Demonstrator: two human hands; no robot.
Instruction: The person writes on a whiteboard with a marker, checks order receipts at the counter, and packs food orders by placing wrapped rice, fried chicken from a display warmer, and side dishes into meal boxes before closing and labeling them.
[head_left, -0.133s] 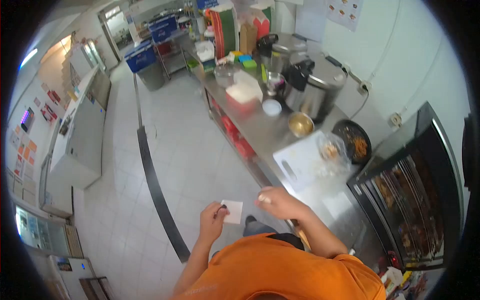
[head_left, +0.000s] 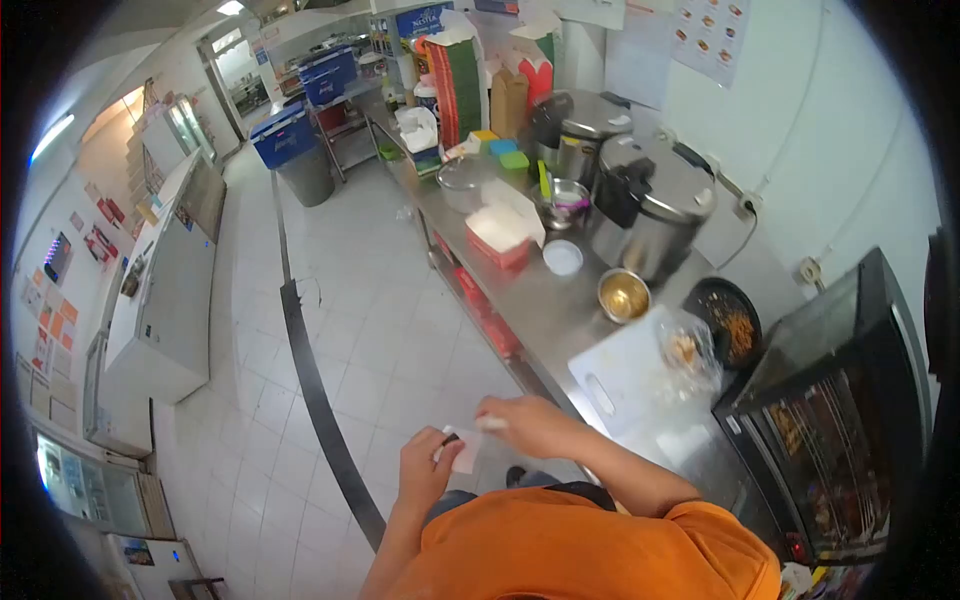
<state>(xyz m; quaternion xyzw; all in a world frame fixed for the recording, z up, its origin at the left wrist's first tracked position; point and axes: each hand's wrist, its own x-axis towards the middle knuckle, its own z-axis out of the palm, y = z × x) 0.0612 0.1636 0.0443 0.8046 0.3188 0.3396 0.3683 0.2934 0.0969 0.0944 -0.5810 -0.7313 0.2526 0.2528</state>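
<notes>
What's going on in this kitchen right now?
A person in an orange top has both hands held over the floor beside a steel counter. The left hand holds a white square; the right hand, close by, pinches something small and pale, too blurred to name. On the counter lie a white cutting board, a clear plastic bag and a black pan with food in it.

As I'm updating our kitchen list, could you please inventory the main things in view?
Counter: one, silver, centre-right
Cutting board: one, white, on counter
Bag: one, clear, partly on cutting board
Pan: one, black, beside bag
Tall pots: two, silver, on counter
Display case: one, black, right side
Coolers: two, blue, background
Floor strip: one, black, left of centre
Sheet: one, white, lower centre
Left hand: one, bare, holding sheet
Right hand: one, bare, beside sheet
Shirt: one, orange, bottom
</notes>
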